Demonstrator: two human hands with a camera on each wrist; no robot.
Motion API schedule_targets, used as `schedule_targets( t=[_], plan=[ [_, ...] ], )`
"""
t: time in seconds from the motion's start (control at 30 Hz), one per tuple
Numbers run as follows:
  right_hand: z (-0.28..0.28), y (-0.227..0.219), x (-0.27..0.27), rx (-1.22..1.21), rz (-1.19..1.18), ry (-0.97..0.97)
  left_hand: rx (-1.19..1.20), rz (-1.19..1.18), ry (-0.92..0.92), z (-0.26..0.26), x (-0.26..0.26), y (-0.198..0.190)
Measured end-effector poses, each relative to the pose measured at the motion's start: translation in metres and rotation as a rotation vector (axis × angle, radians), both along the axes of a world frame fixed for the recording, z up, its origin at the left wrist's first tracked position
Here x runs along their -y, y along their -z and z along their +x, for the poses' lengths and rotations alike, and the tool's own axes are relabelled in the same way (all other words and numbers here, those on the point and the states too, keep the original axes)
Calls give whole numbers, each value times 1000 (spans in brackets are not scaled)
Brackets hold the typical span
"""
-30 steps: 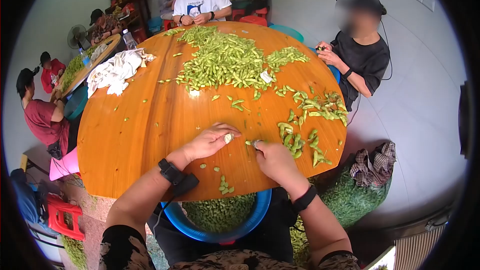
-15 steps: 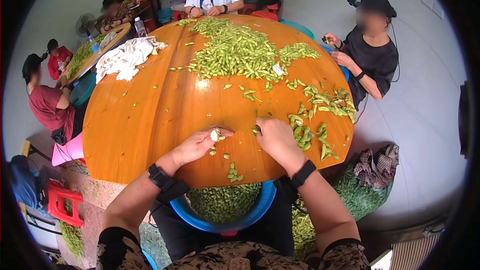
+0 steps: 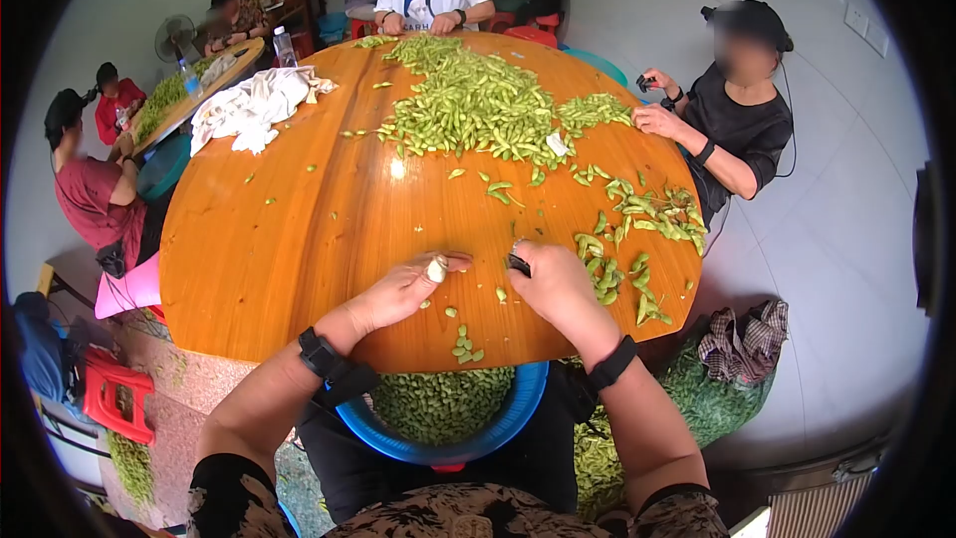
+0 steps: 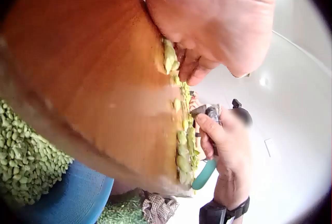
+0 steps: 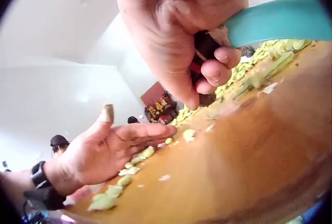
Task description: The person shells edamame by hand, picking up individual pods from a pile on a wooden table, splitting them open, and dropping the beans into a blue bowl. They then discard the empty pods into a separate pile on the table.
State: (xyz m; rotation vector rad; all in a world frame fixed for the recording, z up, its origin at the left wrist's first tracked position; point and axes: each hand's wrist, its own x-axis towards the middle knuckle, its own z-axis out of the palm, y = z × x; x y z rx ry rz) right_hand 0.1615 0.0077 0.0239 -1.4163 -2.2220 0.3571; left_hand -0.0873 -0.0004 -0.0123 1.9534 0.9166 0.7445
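My left hand (image 3: 403, 284) rests on the wooden table (image 3: 299, 309) with its fingers straight, beside a few loose shelled beans. Its thumb sticks up in the right wrist view and wears a pale tip cover (image 5: 107, 113). Across a short gap, my right hand (image 3: 553, 284) grips a small black tool (image 5: 206, 45) in its curled fingers; a grey piece shows by the thumb in the left wrist view. A single bean (image 3: 501, 294) lies between the hands. More shelled beans (image 3: 464, 346) lie near the table's front edge.
A large heap of green pods (image 3: 468, 100) covers the far middle; more pods (image 3: 647, 209) lie at the right. Below the front edge stands a blue basin (image 3: 528, 408) of shelled beans. White cloth (image 3: 249, 105) lies at the left. Other people sit around the tables.
A bean has appeared on the table between my hands. The dark tool shows more plainly in my right hand. My left hand stays nearly still over the last half second.
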Motion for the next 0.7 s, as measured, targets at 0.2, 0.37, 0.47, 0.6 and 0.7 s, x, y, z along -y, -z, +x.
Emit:
schedule_targets(
  t=[0.2, 0.37, 0.47, 0.6, 0.7],
  plan=[
    [-14, 8, 23, 60, -68, -108, -112, 225, 0, 25, 25, -1],
    [1, 16, 39, -210, -174, -217, -82, 248, -92, 42, 66, -10],
    [4, 10, 64, -235, -281, -234, -53, 233, -103, 42, 79, 4],
    [-10, 28, 101, -230, -30, -197, -20, 258, -185, 43, 101, 5],
    [-20, 28, 124, -283, -61, -189, -21, 251, -222, 37, 121, 5]
  ],
)
